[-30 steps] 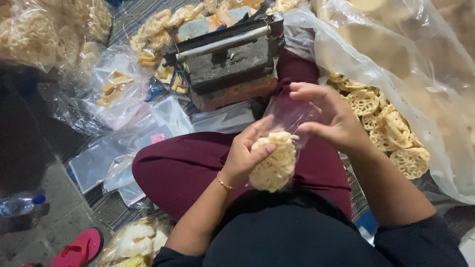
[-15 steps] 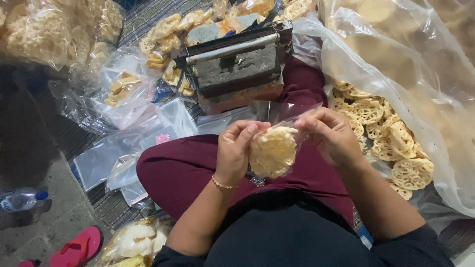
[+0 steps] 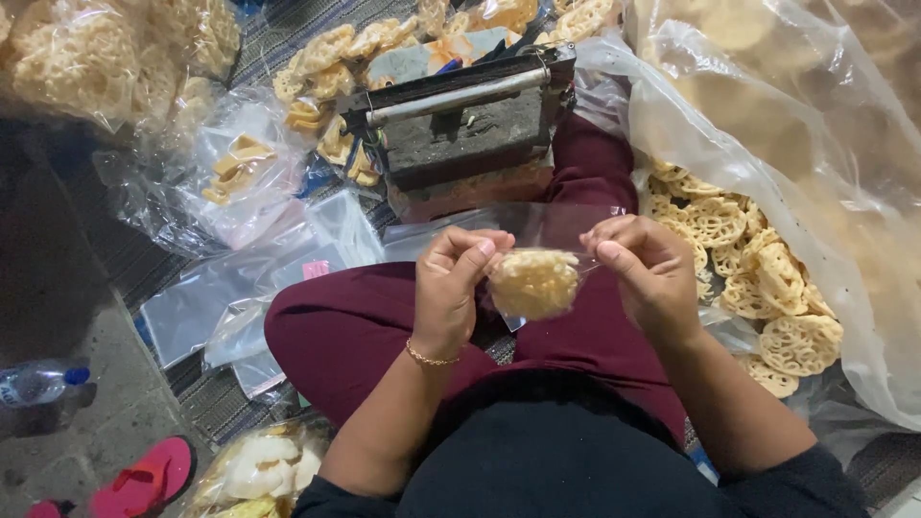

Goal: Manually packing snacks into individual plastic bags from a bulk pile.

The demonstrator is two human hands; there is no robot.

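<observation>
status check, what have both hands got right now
Left hand and right hand both pinching small clear bag. Lattice crackers inside it, held over lap. Nothing between hands; sealing press just beyond.

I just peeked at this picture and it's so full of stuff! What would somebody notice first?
Right in the middle, the left hand and the right hand hold a small clear bag with a stack of lacy yellow crackers inside, above a lap in dark red trousers. To the right, a big plastic sack spills many more of the loose crackers, and a dark metal press with a shiny bar sits just beyond the hands.
</observation>
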